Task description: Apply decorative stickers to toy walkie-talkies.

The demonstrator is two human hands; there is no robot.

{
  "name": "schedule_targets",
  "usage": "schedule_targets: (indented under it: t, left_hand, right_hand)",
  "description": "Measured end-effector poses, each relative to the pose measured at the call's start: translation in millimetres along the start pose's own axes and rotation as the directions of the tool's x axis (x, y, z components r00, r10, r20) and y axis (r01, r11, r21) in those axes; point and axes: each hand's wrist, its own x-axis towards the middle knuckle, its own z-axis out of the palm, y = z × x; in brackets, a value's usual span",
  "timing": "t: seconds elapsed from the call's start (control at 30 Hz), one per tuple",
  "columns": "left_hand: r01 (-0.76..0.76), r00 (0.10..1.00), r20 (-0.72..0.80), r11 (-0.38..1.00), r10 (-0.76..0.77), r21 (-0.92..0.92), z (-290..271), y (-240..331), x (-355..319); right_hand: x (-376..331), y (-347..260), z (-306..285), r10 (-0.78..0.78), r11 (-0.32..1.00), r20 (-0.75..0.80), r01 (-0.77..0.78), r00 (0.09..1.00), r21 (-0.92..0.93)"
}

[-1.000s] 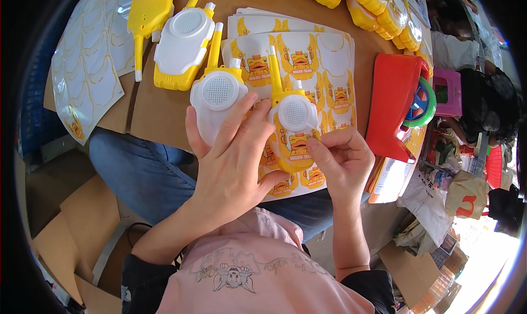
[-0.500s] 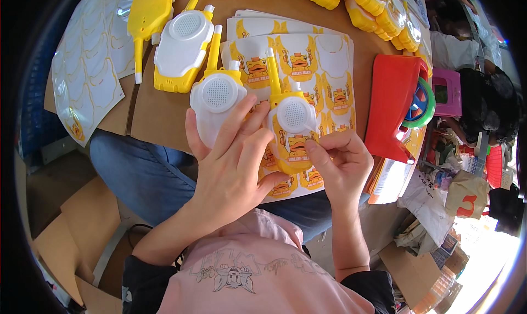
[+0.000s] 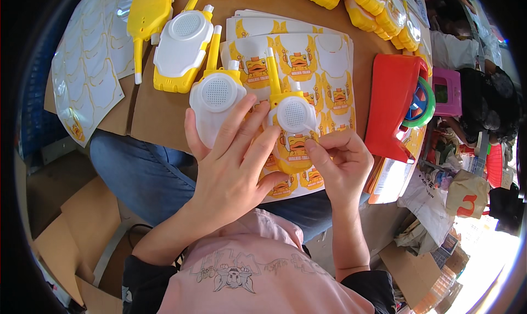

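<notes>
A yellow toy walkie-talkie (image 3: 273, 78) with a round white speaker grille lies on the sticker sheet in front of me. A duck-printed sticker (image 3: 297, 145) covers its lower front. My right hand (image 3: 344, 159) pinches that sticker's right edge between thumb and forefinger. Spread out, my left hand (image 3: 231, 152) rests its index finger and thumb along the toy's left side. Its other fingers lie over a second walkie-talkie (image 3: 215, 103), whose white front is bare and partly hidden. The printed sticker sheet (image 3: 335, 40) shows several duck stickers and a blank gap at its upper right.
Two more walkie-talkies, one face-up (image 3: 184, 48) and one face-down (image 3: 149, 9), lie at the back left. Used sticker sheets (image 3: 90, 78) hang over the table's left edge. A red tape dispenser (image 3: 391, 105) stands right; several yellow toys (image 3: 379, 12) are heaped behind.
My left index finger has straightened slightly against the toy's left side. The right hand and the sticker stay in nearly the same place.
</notes>
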Motion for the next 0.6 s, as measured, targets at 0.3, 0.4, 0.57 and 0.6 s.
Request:
schedule_targets:
  t: [0.3,0.4,0.57,0.6]
  left_hand:
    - [-0.014,1.0,0.006,1.0,0.014,0.019,-1.7,0.9,1.7]
    - [-0.021,1.0,-0.001,1.0,0.021,0.017,-1.1,0.4,1.5]
    - [-0.03,0.999,-0.013,0.999,0.03,0.026,1.1,-0.1,1.4]
    - [-0.034,0.999,-0.019,0.999,0.034,0.026,1.6,-0.1,1.6]
  right_hand:
    - [1.4,-1.3,0.9,0.008,0.999,-0.021,-0.009,1.0,-0.049]
    - [2.1,-1.0,2.4,-0.017,0.995,-0.041,0.013,0.999,-0.099]
    - [3.2,0.1,2.9,-0.016,0.989,-0.064,0.006,0.998,-0.145]
    - [3.8,0.2,3.2,-0.016,0.989,-0.07,0.006,0.997,-0.146]
